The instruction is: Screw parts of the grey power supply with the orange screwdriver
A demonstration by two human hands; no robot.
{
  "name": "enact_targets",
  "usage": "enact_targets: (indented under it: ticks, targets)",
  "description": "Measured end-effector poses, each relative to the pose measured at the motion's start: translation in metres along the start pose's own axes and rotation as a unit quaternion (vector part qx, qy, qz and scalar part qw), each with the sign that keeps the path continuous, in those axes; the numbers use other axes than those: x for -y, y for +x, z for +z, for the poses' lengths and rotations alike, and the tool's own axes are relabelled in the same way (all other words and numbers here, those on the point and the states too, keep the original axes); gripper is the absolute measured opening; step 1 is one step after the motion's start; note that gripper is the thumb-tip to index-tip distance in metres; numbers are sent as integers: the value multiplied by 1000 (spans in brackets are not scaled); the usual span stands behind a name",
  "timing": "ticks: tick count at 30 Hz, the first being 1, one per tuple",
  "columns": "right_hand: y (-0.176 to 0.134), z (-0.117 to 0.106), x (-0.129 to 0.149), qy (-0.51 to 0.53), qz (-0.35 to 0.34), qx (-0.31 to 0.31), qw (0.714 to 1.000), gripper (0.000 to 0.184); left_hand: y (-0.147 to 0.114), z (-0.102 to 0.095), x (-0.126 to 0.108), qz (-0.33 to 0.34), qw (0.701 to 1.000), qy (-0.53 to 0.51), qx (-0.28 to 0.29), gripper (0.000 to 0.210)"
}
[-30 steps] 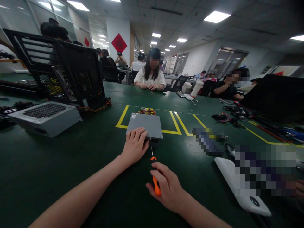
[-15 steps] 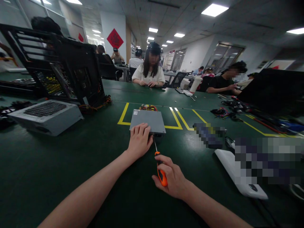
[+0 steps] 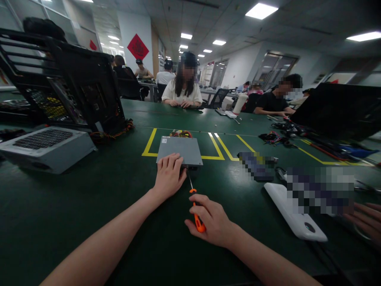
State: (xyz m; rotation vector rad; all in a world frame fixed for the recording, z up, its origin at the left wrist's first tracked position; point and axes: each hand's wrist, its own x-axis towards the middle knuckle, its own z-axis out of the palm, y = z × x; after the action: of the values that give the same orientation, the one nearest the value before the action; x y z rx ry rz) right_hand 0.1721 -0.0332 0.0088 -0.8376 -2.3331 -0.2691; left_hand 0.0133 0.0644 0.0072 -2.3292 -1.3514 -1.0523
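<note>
A grey computer power supply point(image 3: 180, 149) lies on the green table in front of me, a bundle of coloured wires point(image 3: 181, 134) at its far side. My left hand point(image 3: 169, 172) grips its near left corner, fingers over the top and thumb against the front face. In my right hand point(image 3: 210, 218) is a screwdriver point(image 3: 199, 223) with an orange and black handle. Its shaft points up and away from me, and the tip meets the near face of the power supply beside my left thumb. What the tip touches is too small to make out.
To the left stand a larger power supply point(image 3: 49, 149) and an open black computer case point(image 3: 86, 87). A white power bank point(image 3: 294, 212) lies at right, near another person's hand point(image 3: 366, 220). Yellow tape point(image 3: 149, 145) marks the table. A person point(image 3: 183, 91) sits opposite.
The whole view has shifted slightly, so things sit further left. Another person's hand has come in at the right edge. My hands keep their holds on the power supply and screwdriver.
</note>
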Motion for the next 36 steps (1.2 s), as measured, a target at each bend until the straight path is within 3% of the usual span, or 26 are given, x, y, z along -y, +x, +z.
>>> enact_targets:
  ticks: [7, 14, 19, 26, 31, 36]
  targets:
    - [3, -3, -1, 2, -1, 3, 1000, 30, 0, 2, 1, 6, 1000, 2, 4, 29]
    - [1, -3, 0, 4, 4, 13, 1000, 20, -1, 3, 2, 10, 1000, 9, 8, 30]
    - [3, -2, 2, 21, 19, 11, 1000, 32, -1, 0, 2, 12, 1000, 7, 13, 29]
    - [3, -1, 2, 3, 6, 33, 999, 21, -1, 0, 3, 13, 1000, 9, 12, 29]
    - [8, -1, 2, -5, -1, 46, 999, 35, -1, 1, 4, 13, 1000, 12, 16, 28]
    - [4, 3, 2, 22, 35, 50, 998, 35, -2, 2, 5, 14, 1000, 6, 16, 29]
